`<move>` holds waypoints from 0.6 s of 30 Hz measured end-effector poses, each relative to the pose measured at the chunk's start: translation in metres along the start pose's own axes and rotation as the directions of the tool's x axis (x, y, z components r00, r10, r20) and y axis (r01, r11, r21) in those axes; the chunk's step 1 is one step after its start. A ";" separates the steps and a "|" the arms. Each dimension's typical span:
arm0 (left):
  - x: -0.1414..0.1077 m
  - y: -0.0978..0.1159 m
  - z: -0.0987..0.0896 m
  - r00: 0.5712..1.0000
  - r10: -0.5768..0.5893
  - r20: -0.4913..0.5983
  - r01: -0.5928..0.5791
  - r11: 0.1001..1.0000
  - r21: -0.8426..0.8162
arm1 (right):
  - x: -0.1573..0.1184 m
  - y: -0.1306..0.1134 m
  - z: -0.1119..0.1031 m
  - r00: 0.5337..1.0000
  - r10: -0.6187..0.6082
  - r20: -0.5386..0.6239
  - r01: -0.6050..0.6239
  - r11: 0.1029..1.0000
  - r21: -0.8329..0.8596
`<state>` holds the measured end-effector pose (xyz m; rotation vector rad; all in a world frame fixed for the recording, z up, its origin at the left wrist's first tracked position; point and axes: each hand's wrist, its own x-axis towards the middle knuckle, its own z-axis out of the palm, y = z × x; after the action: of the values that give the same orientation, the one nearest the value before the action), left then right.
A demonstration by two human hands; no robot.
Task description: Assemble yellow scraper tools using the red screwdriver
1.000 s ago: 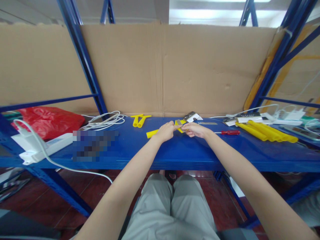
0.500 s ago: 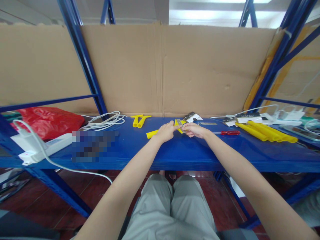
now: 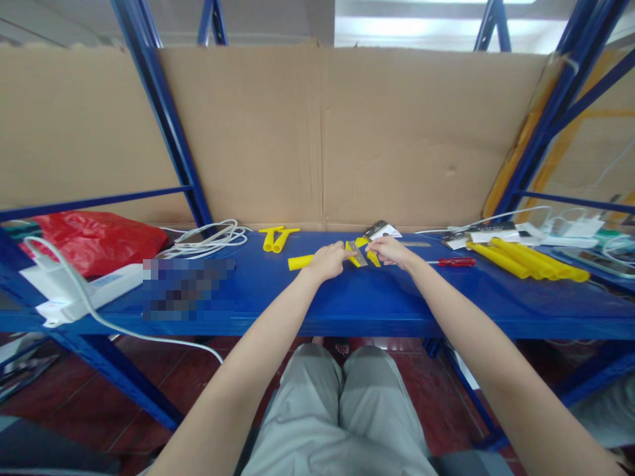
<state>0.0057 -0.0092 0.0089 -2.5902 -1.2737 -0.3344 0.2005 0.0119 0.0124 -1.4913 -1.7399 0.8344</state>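
Observation:
My left hand [image 3: 328, 262] is closed around a yellow scraper [image 3: 299, 263]; the tube end of its handle sticks out to the left. At its other end, a flat grey metal blade [image 3: 356, 255] lies against the yellow head. My right hand [image 3: 389, 251] pinches a small yellow piece [image 3: 373, 258], which is separated from the head by the blade. Just behind them is another yellow bit [image 3: 362, 242]. A screwdriver [image 3: 456, 262] with a red handle lies right of my right hand, its shaft partly hidden.
Two yellow T-shaped handles [image 3: 279, 240] lie at the back left. Several yellow tubes [image 3: 526, 260] are on the right, near black-and-white packets [image 3: 481, 235]. Another packet [image 3: 381, 229] sits behind my hands. A power strip [image 3: 109, 285], white cables [image 3: 213, 238] and a red bag [image 3: 99, 241] are left.
My right hand has moved slightly right and up, away from my left hand, with the small yellow piece. More of the blade shows now. The left hand has barely moved.

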 end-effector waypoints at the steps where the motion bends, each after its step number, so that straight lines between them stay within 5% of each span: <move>1: 0.000 0.000 0.000 1.000 0.004 0.011 -0.004 1.000 0.002 | 0.003 0.002 -0.003 0.994 -0.025 -0.105 0.012 0.993 -0.118; 3: 0.000 0.000 0.000 1.000 0.012 0.029 -0.012 1.000 0.001 | 0.007 0.006 -0.009 0.974 -0.083 -0.211 0.000 0.930 -0.366; 7: 0.000 0.000 0.001 0.999 0.026 0.045 -0.025 1.000 -0.005 | 0.007 0.010 -0.011 0.987 -0.037 -0.157 -0.068 0.785 -0.616; 18: 0.001 0.002 0.002 0.997 0.047 0.067 -0.047 0.999 -0.009 | 0.021 0.015 0.004 0.984 0.068 -0.164 -0.147 0.830 -0.538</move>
<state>0.0084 -0.0090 0.0073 -2.6542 -1.2330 -0.2456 0.2033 0.0342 -0.0003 -1.9823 -1.8944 0.2654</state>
